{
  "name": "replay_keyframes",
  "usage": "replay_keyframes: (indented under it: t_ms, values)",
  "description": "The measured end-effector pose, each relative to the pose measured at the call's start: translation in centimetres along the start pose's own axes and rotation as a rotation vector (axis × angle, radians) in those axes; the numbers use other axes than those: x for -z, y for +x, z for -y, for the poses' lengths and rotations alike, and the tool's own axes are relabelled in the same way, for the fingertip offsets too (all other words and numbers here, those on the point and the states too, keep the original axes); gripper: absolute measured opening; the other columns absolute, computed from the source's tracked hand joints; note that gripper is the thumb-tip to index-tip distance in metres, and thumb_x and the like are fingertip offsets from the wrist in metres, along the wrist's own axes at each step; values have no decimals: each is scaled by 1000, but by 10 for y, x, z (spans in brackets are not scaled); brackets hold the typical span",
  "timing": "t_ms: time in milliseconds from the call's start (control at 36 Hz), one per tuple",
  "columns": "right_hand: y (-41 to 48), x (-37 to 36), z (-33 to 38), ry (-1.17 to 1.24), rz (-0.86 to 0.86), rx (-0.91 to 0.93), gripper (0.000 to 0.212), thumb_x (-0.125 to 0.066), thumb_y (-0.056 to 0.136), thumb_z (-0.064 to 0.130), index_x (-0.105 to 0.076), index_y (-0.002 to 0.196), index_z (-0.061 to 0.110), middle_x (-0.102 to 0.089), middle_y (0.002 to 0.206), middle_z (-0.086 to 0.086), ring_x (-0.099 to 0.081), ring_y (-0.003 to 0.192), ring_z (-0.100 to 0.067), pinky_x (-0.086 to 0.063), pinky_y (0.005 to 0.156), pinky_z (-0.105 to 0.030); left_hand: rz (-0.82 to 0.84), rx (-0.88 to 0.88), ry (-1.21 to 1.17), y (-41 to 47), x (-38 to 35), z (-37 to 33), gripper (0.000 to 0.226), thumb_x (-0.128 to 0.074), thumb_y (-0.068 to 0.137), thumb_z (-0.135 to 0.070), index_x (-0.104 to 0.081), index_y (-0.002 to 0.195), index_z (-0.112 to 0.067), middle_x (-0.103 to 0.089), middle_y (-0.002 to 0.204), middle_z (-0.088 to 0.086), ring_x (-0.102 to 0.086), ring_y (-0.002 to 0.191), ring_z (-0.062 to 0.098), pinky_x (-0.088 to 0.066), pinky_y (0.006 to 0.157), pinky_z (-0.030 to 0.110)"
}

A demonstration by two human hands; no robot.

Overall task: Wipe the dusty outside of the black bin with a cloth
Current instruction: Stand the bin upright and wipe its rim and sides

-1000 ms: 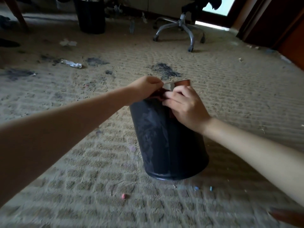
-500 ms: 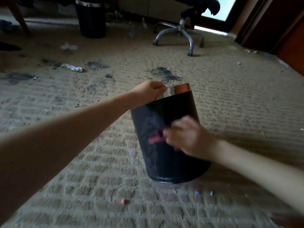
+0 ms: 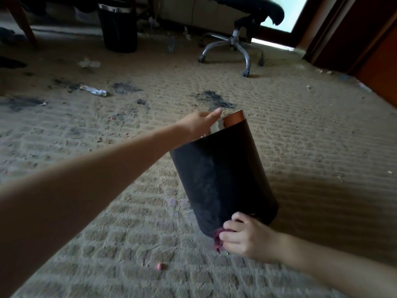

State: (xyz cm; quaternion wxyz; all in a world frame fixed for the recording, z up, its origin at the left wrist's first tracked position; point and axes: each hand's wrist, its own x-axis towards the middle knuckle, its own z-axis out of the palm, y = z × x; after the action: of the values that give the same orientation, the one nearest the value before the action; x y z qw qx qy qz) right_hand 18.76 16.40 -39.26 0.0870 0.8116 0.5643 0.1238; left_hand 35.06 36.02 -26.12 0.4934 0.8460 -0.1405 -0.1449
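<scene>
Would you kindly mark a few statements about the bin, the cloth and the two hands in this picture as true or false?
1. The right hand holds the cloth against the black bin near its base. True.
2. The left hand grips the bin's base. False: it touches the metallic rim at the top, fingers extended.
3. The bin lies flat on its side. False: it stands tilted on the carpet.
4. Grey dust streaks show on the bin's side. True.
5. A second dark bin stands in the background. True.
</scene>
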Motion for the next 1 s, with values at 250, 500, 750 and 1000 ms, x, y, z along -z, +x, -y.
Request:
replay_keyframes:
  t_ms: [250,500,750,1000]
  values:
    - [72,73,-111,-171,-516,-165,9,-57,89,6,-66,91,8,-66,104,-6,-50,87,-26,-40,70,-37,71,54,-124,-1,2,-7,63,-22,95,-56,-55,128,-14,-44,136,23,-43,126,36,-29,109,46]
    - [81,46,-96,-161,-363,-142,16,-56,88,6,-66,78,14,-69,92,-3,-51,88,-25,-38,73,-36,96,58,-60,-3,4,-6,64,-21,94,-58,-54,129,-17,-40,137,28,-47,117,41,-47,84,36]
    - [-5,-7,-10,-8,-54,63,27,-54,90,4,-52,66,16,-54,77,3,-51,74,-17,-38,71,-29,-10,-89,71,-15,2,16,27,-50,94,-31,-65,98,-8,-56,82,4,-49,75,13,-38,66,22]
    - [31,32,-37,76,-387,-177,5,-63,84,8,-63,82,13,-69,99,-1,-55,78,-25,-44,70,-35,-173,-202,155,-33,-17,10,28,-57,91,-26,-60,71,-7,-43,57,0,-37,52,9,-28,47,15]
